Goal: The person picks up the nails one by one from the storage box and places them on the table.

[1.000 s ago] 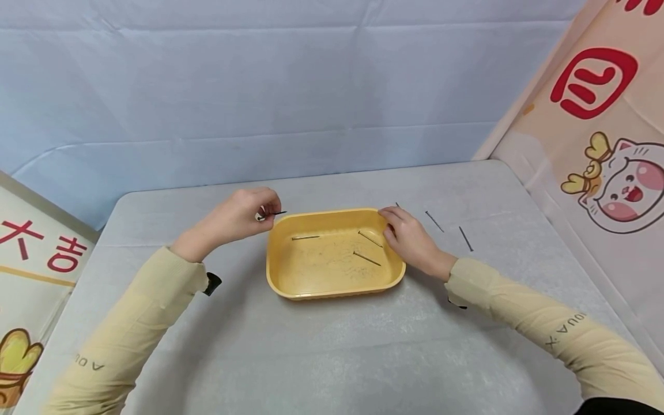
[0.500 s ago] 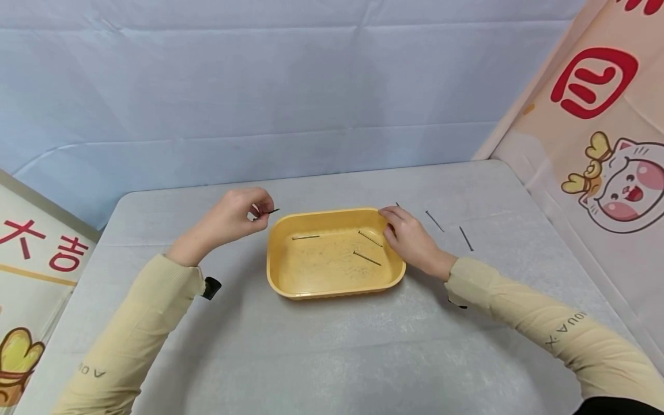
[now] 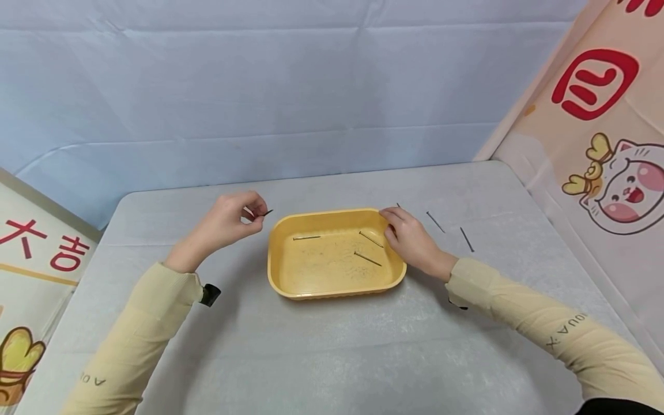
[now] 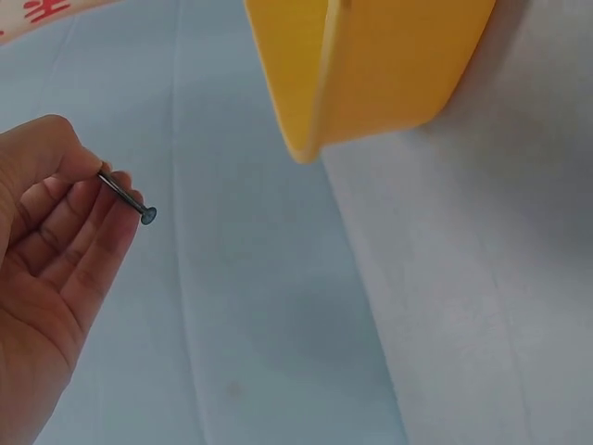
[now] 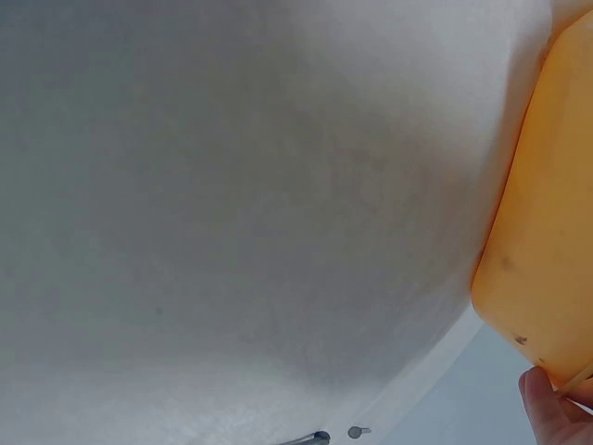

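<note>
My left hand [image 3: 225,222] pinches a dark nail [image 4: 125,193] between thumb and fingertips, just off the back left corner of a yellow plastic basin [image 3: 316,274]. In the left wrist view the nail's flat round head points away from the fingertips. At the basin's back right corner, my right hand [image 3: 415,242] grips the rim, thumb on the inner side. Inside lie three nails: one at the left [image 3: 306,238], and two at the right, a back nail [image 3: 370,239] and a front nail [image 3: 368,259].
Right of the basin, one nail [image 3: 435,222] and another nail [image 3: 467,239] lie on the grey table [image 3: 332,357]. A third nail [image 3: 398,205] peeks out behind my right hand. A pale cloth wall [image 3: 311,86] stands along the back edge, with printed panels at both sides.
My left hand has drawn a little to the left, away from the basin's corner, with the nail still in its fingers. The right hand and the basin stay in place.
</note>
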Tool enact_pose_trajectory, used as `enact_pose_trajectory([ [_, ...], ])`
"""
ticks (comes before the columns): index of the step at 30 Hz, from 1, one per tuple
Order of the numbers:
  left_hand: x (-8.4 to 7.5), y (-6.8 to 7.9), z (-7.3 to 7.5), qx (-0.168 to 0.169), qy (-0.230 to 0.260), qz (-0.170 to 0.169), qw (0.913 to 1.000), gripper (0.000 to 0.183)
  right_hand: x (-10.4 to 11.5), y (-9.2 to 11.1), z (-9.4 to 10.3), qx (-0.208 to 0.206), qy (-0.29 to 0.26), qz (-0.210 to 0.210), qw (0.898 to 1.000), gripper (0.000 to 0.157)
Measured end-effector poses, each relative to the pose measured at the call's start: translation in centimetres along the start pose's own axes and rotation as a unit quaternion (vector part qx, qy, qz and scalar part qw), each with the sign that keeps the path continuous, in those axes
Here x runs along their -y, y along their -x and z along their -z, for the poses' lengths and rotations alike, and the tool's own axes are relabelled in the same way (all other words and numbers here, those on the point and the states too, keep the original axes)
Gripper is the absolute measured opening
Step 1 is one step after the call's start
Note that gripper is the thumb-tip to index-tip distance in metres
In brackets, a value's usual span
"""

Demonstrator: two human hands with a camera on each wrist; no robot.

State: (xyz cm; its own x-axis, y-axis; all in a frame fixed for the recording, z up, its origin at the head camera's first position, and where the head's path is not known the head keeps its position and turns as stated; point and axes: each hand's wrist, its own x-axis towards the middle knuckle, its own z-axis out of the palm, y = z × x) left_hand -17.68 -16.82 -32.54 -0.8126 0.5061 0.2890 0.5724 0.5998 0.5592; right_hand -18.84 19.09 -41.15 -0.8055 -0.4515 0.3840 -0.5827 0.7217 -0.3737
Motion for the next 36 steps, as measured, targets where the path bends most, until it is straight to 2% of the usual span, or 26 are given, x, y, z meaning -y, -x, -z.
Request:
enact_pose_trajectory([
  [10, 0.5, 0.5, -0.1, -0.007, 0.015, 0.052, 0.9985, 0.012, 0.1, 0.0, 0.1, 0.003, 0.001, -0.007, 1.0, 0.033],
  [18, 1.2, 0.9, -0.4, -0.025, 0.031, 0.109, 0.9933, 0.012, 0.0, 0.1, 0.1, 0.007, 0.003, -0.007, 1.0, 0.033],
  [36, 2.2, 1.2, -0.6, -0.055, 0.054, 0.175, 0.9815, 0.013, -0.1, 0.1, -0.1, 0.008, 0.001, -0.005, 1.0, 0.033],
])
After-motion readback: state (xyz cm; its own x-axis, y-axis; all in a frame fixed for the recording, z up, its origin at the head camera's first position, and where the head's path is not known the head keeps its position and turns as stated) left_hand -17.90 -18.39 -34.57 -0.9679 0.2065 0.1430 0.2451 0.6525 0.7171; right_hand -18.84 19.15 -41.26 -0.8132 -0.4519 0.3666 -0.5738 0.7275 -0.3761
